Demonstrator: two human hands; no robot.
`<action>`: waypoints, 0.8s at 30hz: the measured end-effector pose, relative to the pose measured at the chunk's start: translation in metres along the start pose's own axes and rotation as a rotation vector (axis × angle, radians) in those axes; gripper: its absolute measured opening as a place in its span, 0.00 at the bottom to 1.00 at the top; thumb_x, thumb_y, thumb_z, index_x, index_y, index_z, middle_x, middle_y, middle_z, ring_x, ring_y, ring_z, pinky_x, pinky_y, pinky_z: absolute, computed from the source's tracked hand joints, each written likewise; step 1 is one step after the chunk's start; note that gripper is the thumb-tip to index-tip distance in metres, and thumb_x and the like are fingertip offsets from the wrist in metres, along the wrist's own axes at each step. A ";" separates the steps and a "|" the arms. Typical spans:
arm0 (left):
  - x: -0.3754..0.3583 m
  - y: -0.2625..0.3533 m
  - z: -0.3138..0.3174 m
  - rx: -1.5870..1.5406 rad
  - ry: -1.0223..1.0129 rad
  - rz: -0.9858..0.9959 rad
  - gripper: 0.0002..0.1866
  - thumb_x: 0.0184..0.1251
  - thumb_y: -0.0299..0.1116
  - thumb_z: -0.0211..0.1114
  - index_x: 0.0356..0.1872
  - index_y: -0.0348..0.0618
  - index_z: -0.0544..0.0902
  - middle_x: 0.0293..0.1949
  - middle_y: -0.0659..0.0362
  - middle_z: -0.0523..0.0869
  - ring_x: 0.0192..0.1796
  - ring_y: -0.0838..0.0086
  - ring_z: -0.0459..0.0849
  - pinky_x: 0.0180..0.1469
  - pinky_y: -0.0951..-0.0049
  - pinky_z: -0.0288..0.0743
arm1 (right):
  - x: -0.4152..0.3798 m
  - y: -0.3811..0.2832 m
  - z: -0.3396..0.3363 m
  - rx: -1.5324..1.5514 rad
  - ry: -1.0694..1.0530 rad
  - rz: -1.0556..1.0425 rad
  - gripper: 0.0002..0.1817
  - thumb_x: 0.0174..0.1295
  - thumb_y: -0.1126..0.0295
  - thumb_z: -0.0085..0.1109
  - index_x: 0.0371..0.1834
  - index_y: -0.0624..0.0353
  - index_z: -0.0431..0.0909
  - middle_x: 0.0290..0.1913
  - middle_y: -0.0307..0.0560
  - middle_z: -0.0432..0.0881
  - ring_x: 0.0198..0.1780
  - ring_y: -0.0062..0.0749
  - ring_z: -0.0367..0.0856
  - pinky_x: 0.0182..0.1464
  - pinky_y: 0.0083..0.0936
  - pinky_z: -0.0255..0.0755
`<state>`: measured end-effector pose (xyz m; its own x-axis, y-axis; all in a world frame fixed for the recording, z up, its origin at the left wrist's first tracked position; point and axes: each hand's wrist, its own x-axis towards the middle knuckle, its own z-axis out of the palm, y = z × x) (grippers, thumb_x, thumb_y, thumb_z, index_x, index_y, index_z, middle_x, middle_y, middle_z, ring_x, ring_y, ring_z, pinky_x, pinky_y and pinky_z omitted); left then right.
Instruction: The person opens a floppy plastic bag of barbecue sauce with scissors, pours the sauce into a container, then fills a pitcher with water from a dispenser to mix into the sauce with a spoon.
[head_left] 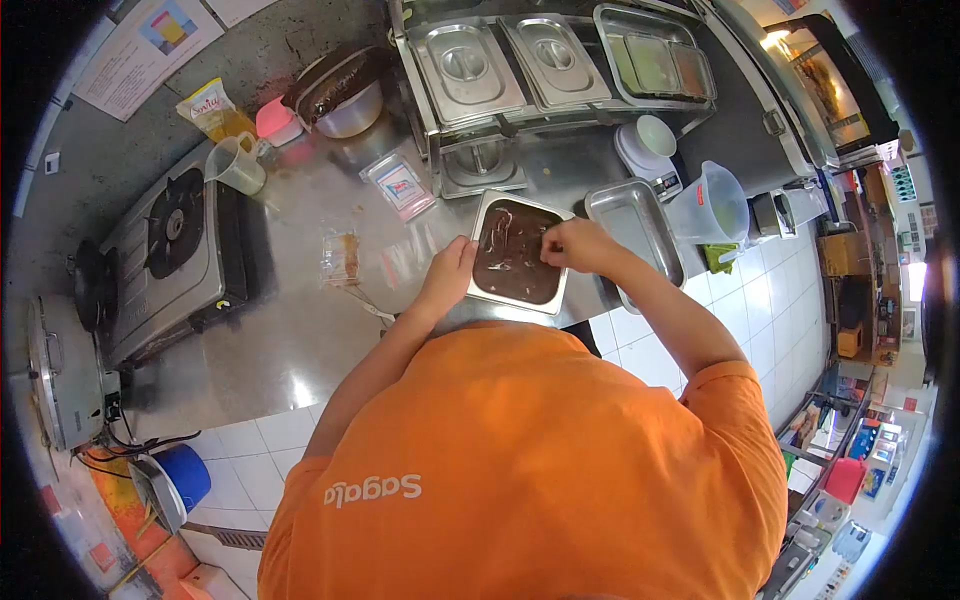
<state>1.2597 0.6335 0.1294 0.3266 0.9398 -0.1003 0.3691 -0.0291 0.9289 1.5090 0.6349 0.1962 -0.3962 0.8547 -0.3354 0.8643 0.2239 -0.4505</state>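
Observation:
A square metal pan (563,290) with dark brown, glossy contents sits at the front edge of the steel counter, with a few pale streaks on its surface. My left hand (450,272) grips the pan's left rim. Over the right part of the pan, my right hand (582,246) is closed with its fingertips at the brown contents; whatever it pinches is hidden. Just right of the pan is a shallow steel tray (640,225).
Lidded steel containers (465,65) stand behind the pan. A gas stove (175,250) and measuring cup (237,167) are at left, with plastic packets (400,185) nearer. On the right are a white scale (645,160) and large plastic jug (708,205).

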 end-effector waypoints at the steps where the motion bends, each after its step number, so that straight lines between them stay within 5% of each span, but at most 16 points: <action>1: 0.000 0.001 0.000 0.002 -0.001 0.002 0.15 0.71 0.39 0.47 0.33 0.35 0.71 0.25 0.43 0.76 0.30 0.49 0.75 0.36 0.61 0.68 | 0.001 0.002 -0.001 0.001 0.003 0.001 0.08 0.48 0.60 0.60 0.28 0.49 0.82 0.28 0.44 0.82 0.36 0.42 0.81 0.38 0.38 0.74; 3: 0.001 0.002 0.000 -0.012 -0.003 -0.005 0.15 0.71 0.39 0.47 0.33 0.35 0.71 0.25 0.42 0.76 0.30 0.49 0.75 0.36 0.60 0.68 | 0.003 -0.001 -0.008 -0.136 0.101 0.193 0.08 0.47 0.61 0.60 0.28 0.50 0.82 0.29 0.45 0.82 0.36 0.42 0.81 0.38 0.37 0.74; 6: -0.001 0.004 -0.001 -0.018 -0.011 -0.011 0.15 0.71 0.39 0.47 0.33 0.35 0.71 0.25 0.42 0.76 0.30 0.49 0.75 0.36 0.60 0.68 | 0.003 0.005 0.003 0.013 0.031 0.011 0.08 0.47 0.61 0.61 0.28 0.49 0.82 0.29 0.45 0.83 0.36 0.43 0.81 0.38 0.37 0.74; 9: 0.000 0.002 -0.001 0.006 0.004 0.022 0.16 0.71 0.39 0.47 0.33 0.35 0.71 0.26 0.42 0.76 0.31 0.49 0.75 0.36 0.60 0.68 | 0.003 0.003 -0.011 -0.185 0.078 0.202 0.07 0.46 0.62 0.61 0.28 0.49 0.82 0.30 0.45 0.83 0.36 0.43 0.81 0.38 0.36 0.74; 12: 0.000 0.003 -0.001 0.005 -0.018 0.011 0.16 0.72 0.40 0.47 0.33 0.35 0.70 0.26 0.42 0.76 0.31 0.49 0.75 0.36 0.60 0.68 | 0.003 0.004 0.005 -0.040 0.067 0.076 0.07 0.46 0.61 0.61 0.28 0.47 0.82 0.30 0.44 0.83 0.36 0.42 0.81 0.38 0.35 0.74; 15: 0.000 0.005 -0.002 -0.018 -0.024 -0.009 0.16 0.72 0.40 0.46 0.33 0.35 0.71 0.26 0.42 0.76 0.31 0.48 0.75 0.36 0.60 0.68 | 0.002 -0.007 -0.012 -0.179 0.031 0.240 0.07 0.46 0.62 0.61 0.28 0.47 0.83 0.29 0.43 0.83 0.36 0.41 0.81 0.38 0.35 0.74; 19: 0.000 0.004 -0.002 0.011 -0.027 -0.016 0.16 0.72 0.40 0.47 0.34 0.35 0.71 0.26 0.43 0.76 0.32 0.49 0.75 0.37 0.61 0.68 | 0.000 0.009 0.010 -0.031 -0.033 0.063 0.08 0.46 0.62 0.62 0.30 0.48 0.83 0.29 0.44 0.83 0.34 0.40 0.81 0.37 0.35 0.74; 22: 0.000 0.003 -0.001 0.005 -0.007 -0.018 0.16 0.71 0.40 0.47 0.34 0.34 0.72 0.27 0.43 0.77 0.32 0.49 0.76 0.37 0.61 0.68 | 0.002 0.000 -0.007 -0.107 0.103 0.261 0.08 0.47 0.62 0.62 0.30 0.48 0.83 0.30 0.43 0.83 0.35 0.41 0.81 0.37 0.35 0.73; 24: 0.000 0.004 -0.001 -0.004 -0.019 0.003 0.16 0.71 0.39 0.47 0.33 0.34 0.72 0.27 0.43 0.77 0.32 0.49 0.76 0.37 0.61 0.68 | -0.003 0.002 0.004 -0.094 0.057 0.165 0.06 0.46 0.62 0.60 0.27 0.47 0.82 0.29 0.43 0.83 0.35 0.40 0.81 0.38 0.35 0.74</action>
<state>1.2602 0.6335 0.1337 0.3445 0.9330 -0.1039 0.3644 -0.0309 0.9307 1.5103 0.6310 0.1925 -0.2313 0.9078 -0.3498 0.9422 0.1195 -0.3129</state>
